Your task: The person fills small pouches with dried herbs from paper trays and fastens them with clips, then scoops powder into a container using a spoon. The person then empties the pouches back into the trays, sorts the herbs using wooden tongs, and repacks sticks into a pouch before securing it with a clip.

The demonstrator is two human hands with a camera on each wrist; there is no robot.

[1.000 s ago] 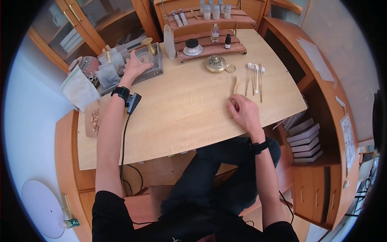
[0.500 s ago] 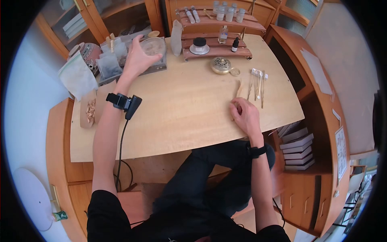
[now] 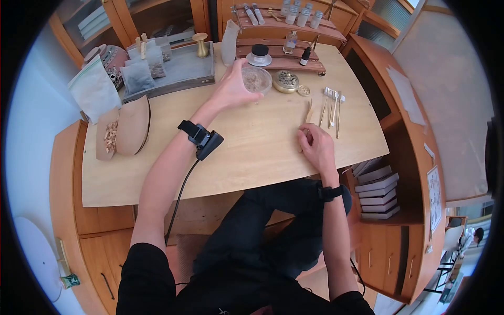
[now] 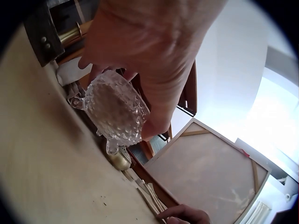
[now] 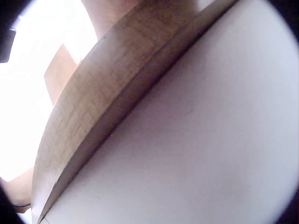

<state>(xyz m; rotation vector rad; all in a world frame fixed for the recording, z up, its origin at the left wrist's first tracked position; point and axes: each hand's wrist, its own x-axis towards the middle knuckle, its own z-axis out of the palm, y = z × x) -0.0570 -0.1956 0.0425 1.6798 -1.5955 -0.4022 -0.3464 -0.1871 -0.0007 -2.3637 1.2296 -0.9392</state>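
Observation:
My left hand (image 3: pixel 233 89) grips a clear glass bowl (image 3: pixel 257 80) by its side, thumb and fingers spread around it. Brownish powder fills the bowl. From below, in the left wrist view, the bowl (image 4: pixel 114 109) shows a bumpy surface and small glass feet, raised over the table. With loosely curled fingers, my right hand (image 3: pixel 319 147) rests on the table at the near end of a slim wooden stick (image 3: pixel 308 111); I cannot tell whether the fingers pinch it. Just right of the bowl sits a round brass burner (image 3: pixel 286 82) with a pierced lid.
Slender metal tools (image 3: pixel 336 113) lie on a white rest at the right. A two-tier wooden rack (image 3: pixel 281 50) with bottles stands behind. On the left are a grey tray (image 3: pixel 186 65) with packets and a brass piece (image 3: pixel 200 44), a white pouch (image 3: pixel 94 92) and wood chips (image 3: pixel 111 135).
My left hand has lifted the glass bowl from the grey tray and carried it right, to beside the brass burner. The right hand has stayed by the wooden stick.

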